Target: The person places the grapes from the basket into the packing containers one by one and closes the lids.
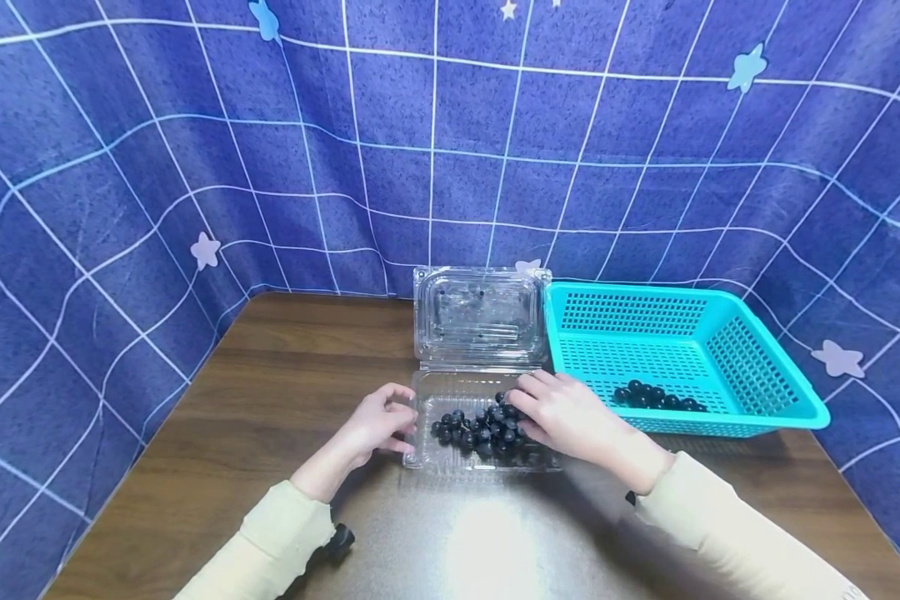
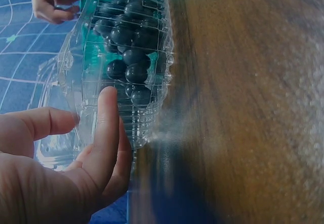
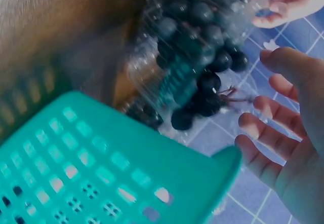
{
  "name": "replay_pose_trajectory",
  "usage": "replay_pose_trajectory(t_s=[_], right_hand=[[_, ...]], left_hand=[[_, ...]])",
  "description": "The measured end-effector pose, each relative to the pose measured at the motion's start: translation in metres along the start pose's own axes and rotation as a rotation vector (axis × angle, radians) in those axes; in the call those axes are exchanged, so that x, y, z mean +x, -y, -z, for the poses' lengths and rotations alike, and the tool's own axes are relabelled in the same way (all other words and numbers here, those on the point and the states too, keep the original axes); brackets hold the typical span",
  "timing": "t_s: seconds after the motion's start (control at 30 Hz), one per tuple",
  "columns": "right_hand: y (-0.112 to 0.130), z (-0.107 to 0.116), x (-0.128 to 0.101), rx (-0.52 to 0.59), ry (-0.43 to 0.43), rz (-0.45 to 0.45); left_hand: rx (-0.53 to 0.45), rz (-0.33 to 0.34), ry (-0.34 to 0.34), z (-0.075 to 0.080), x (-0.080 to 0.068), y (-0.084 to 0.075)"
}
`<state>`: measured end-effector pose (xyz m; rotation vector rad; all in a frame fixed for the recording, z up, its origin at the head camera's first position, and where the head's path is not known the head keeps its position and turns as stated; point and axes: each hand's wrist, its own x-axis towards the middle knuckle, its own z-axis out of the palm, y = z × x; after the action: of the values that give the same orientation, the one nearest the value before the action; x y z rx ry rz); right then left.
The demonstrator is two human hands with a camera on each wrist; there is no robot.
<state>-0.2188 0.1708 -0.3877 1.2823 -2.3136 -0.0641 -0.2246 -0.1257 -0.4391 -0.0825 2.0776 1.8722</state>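
Note:
An open clear plastic clamshell lies on the brown table, its lower tray full of dark grapes, its lid tipped back. My left hand grips the tray's left rim. In the left wrist view the thumb and a finger of that hand pinch the clear wall beside the grapes. My right hand reaches over the tray from the right, with loosely spread fingertips at the grapes. The right wrist view shows this hand holding nothing, close to the grapes.
A teal perforated basket stands just right of the clamshell and holds several dark grapes; its rim fills the right wrist view. Bare wood table stretches left. A blue grid-patterned cloth closes off the back and sides.

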Motion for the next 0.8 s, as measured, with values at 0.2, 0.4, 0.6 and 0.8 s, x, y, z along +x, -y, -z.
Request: replay_pose_trajectory(t_s=[0.2, 0.4, 0.6, 0.8], right_hand=[[-0.011, 0.016, -0.001, -0.003, -0.041, -0.013], [-0.027, 0.033, -0.008, -0.027, -0.065, -0.032], [-0.046, 0.050, -0.019, -0.039, -0.070, -0.087], [-0.066, 0.062, -0.033, -0.042, -0.016, -0.160]], left_hand=[[0.000, 0.004, -0.001, 0.000, 0.000, 0.000], [-0.002, 0.004, -0.001, 0.000, 0.000, 0.000], [-0.001, 0.002, 0.003, 0.000, -0.001, 0.000], [-0.016, 0.001, 0.012, 0.000, 0.000, 0.000]])
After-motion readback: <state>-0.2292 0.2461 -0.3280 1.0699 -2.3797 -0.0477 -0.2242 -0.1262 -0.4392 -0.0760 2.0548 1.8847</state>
